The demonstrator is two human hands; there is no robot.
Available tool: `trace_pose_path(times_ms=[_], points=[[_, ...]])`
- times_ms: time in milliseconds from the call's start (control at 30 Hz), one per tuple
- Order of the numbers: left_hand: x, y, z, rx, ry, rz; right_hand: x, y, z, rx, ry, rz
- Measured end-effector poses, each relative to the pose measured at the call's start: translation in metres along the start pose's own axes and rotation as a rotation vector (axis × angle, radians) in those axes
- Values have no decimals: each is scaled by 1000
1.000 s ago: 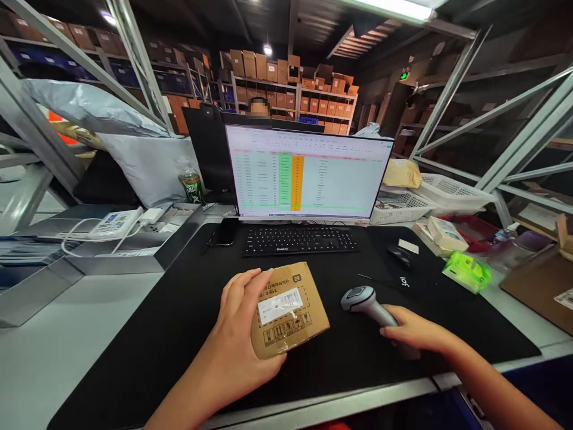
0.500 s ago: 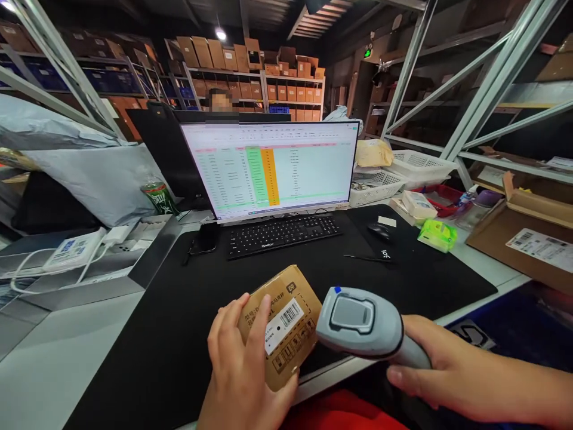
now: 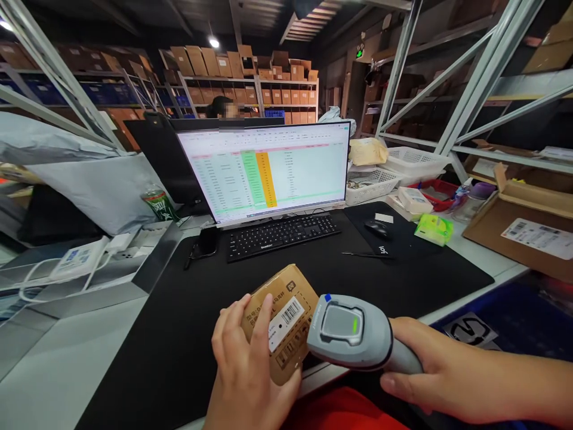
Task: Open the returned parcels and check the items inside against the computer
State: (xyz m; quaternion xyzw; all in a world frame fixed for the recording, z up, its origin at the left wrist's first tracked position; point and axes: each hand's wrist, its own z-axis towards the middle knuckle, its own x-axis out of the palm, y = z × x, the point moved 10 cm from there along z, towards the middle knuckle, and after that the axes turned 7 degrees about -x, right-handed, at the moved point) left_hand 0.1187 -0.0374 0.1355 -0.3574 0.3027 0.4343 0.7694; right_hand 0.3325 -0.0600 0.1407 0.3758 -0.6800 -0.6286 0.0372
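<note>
A small brown cardboard box [image 3: 286, 285] is tilted above the black desk mat [image 3: 161, 334], gripped by my left hand [image 3: 246, 358] with fingers spread over its printed face. A white barcode label [image 3: 286, 322] on that face is turned up toward me. My right hand [image 3: 421, 364] is wrapped round the handle of a grey barcode scanner [image 3: 351, 331]. A green light glows on top of the scanner. Its head is close beside the box's right edge, overlapping it in view, and I cannot tell if they touch.
Behind the mat's keyboard [image 3: 282, 236] stands a monitor [image 3: 304, 173] showing a spreadsheet. A mouse [image 3: 378, 229] and a phone [image 3: 205, 243] lie beside the keyboard. An open carton [image 3: 523, 221] is at the right, white baskets [image 3: 371, 185] behind. A person sits beyond the monitor.
The scanner has shifted slightly left toward the box and its green light has come on. The box stays in my left hand almost unmoved. The camera view has turned a little.
</note>
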Motion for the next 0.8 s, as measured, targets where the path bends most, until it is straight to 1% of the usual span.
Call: trace_pose_path(times_ms=[100,167,233,333,400,467,533,567,633,800], points=[[-1,7,3,-25,7,-1,-6,-19,-6,32,-38,86],[-2,18,3,-65,17,-2,-20,-35,-9,35,-100,131],[-5,32,3,-109,22,2,-36,-58,-7,47,-150,145],[-9,55,-1,-171,24,24,-58,-101,6,94,-167,127],[-10,71,-5,-220,28,49,-68,-135,18,139,-172,99],[-10,87,-9,-264,30,69,-72,-169,30,189,-180,80],[-10,101,-15,-290,22,81,-73,-194,39,221,-196,90],[-11,109,-18,-299,15,83,-73,-203,42,227,-203,100],[-12,124,-26,-322,6,78,-74,-212,46,228,-211,112],[-15,165,-56,-413,24,39,-85,-210,53,197,-209,46]])
